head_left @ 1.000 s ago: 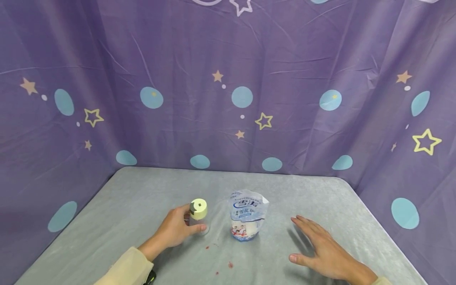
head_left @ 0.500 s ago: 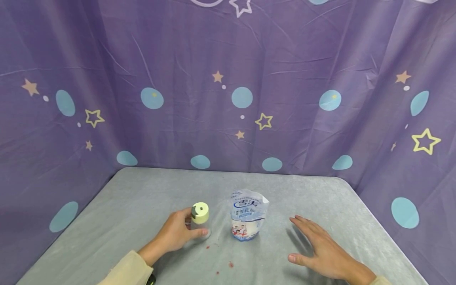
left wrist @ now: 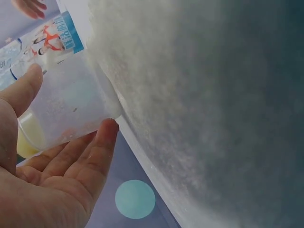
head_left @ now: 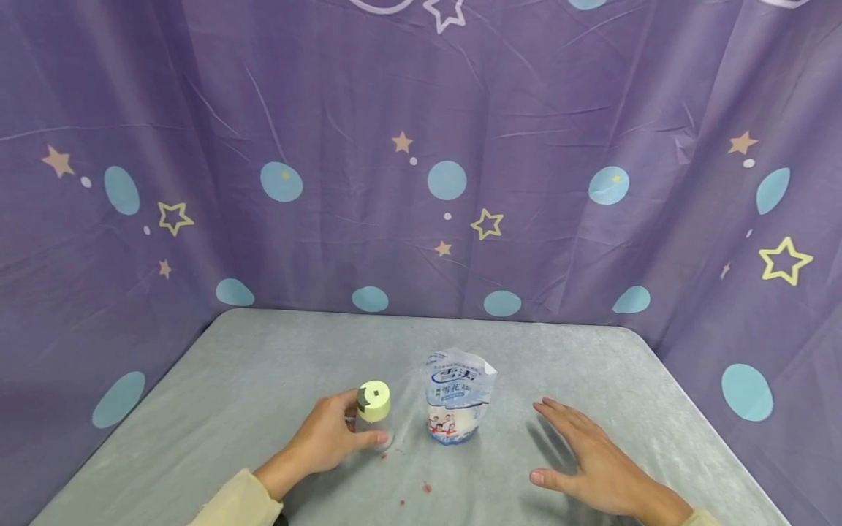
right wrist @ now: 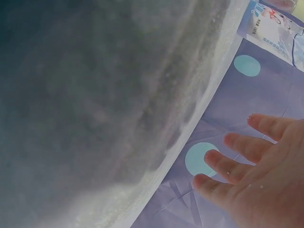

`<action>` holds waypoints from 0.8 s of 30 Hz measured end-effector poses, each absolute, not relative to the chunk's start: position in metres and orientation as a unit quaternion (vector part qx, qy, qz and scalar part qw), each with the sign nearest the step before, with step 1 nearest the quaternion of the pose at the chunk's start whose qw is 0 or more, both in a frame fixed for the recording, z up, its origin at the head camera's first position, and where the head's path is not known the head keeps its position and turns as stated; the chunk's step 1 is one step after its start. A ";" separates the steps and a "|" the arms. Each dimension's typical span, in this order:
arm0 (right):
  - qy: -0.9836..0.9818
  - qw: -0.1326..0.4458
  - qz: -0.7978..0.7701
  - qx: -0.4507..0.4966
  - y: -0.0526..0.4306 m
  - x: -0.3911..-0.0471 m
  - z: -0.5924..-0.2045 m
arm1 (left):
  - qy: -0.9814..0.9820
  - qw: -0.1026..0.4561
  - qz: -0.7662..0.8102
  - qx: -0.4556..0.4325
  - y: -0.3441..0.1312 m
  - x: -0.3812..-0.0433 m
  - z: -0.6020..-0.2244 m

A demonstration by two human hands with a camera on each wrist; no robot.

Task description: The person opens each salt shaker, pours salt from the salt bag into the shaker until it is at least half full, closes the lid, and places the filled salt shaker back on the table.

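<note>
My left hand (head_left: 329, 437) holds a small clear seasoning jar (left wrist: 76, 102) with a pale yellow-green lid (head_left: 374, 401), the thumb on its near side and the fingers behind. The jar stands upright at the table's middle left, and its see-through body shows only a few specks in the left wrist view. Just right of it a white and blue bag of salt (head_left: 455, 409) stands on its base, its top loose and creased. My right hand (head_left: 595, 464) hovers to the right of the bag, fingers spread and touching nothing; the right wrist view shows its extended fingers (right wrist: 228, 166).
A grey cloth-like cover (head_left: 316, 343) spreads over the table. Small red marks (head_left: 426, 487) lie on it in front of the bag. Behind and on both sides hangs a purple curtain (head_left: 368, 95) with stars and blue dots.
My left hand has brought the jar a little toward me and to the right, closer to the salt bag. The right hand has barely moved, and the bag stays in place.
</note>
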State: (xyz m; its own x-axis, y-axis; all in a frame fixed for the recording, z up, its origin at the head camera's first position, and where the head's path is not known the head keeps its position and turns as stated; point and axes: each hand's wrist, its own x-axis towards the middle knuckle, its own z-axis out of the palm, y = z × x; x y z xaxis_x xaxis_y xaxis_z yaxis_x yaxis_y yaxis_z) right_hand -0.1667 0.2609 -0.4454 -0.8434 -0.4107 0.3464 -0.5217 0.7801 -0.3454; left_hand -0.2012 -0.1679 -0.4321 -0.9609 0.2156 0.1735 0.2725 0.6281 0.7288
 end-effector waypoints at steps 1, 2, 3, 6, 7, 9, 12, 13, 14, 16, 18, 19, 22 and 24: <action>-0.935 0.127 0.219 0.250 0.261 -0.167 -0.445 | -0.901 0.034 -0.409 -0.137 -0.168 -0.201 -0.432; -0.935 0.126 0.220 0.250 0.260 -0.167 -0.445 | -0.901 0.034 -0.410 -0.140 -0.167 -0.200 -0.432; -0.934 0.127 0.220 0.250 0.260 -0.166 -0.445 | -0.900 0.035 -0.411 -0.143 -0.167 -0.199 -0.432; -0.934 0.127 0.220 0.250 0.260 -0.166 -0.445 | -0.897 0.037 -0.413 -0.152 -0.165 -0.195 -0.431; -0.934 0.127 0.221 0.250 0.259 -0.166 -0.445 | -0.896 0.036 -0.414 -0.155 -0.165 -0.194 -0.431; -0.934 0.127 0.220 0.250 0.259 -0.166 -0.445 | -0.895 0.034 -0.414 -0.161 -0.164 -0.192 -0.430; -0.935 0.128 0.218 0.249 0.259 -0.166 -0.444 | -0.893 0.029 -0.416 -0.171 -0.163 -0.190 -0.430; -0.934 0.129 0.218 0.250 0.259 -0.166 -0.445 | -0.893 0.027 -0.415 -0.174 -0.163 -0.190 -0.430; -0.934 0.131 0.218 0.251 0.259 -0.166 -0.445 | -0.892 0.025 -0.414 -0.177 -0.163 -0.189 -0.429; -0.933 0.133 0.217 0.253 0.259 -0.166 -0.445 | -0.891 0.020 -0.416 -0.182 -0.162 -0.188 -0.430; -0.933 0.137 0.216 0.255 0.259 -0.166 -0.446 | -0.890 0.014 -0.416 -0.185 -0.161 -0.187 -0.430; -0.932 0.138 0.216 0.256 0.258 -0.166 -0.446 | -0.890 0.012 -0.416 -0.185 -0.160 -0.187 -0.430; -0.931 0.142 0.215 0.258 0.258 -0.166 -0.447 | -0.889 0.009 -0.417 -0.189 -0.158 -0.185 -0.430; -0.931 0.144 0.214 0.259 0.258 -0.166 -0.447 | -0.888 0.010 -0.417 -0.192 -0.156 -0.183 -0.430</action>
State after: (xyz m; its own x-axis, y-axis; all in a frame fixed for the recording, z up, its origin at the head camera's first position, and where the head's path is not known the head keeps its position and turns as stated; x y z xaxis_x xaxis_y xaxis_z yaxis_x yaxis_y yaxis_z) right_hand -0.1657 0.2579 -0.4474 -0.8241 -0.4208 0.3792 -0.5442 0.7741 -0.3234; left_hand -0.1832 -0.1564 -0.4299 -0.9262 0.3325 0.1779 0.3493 0.5787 0.7370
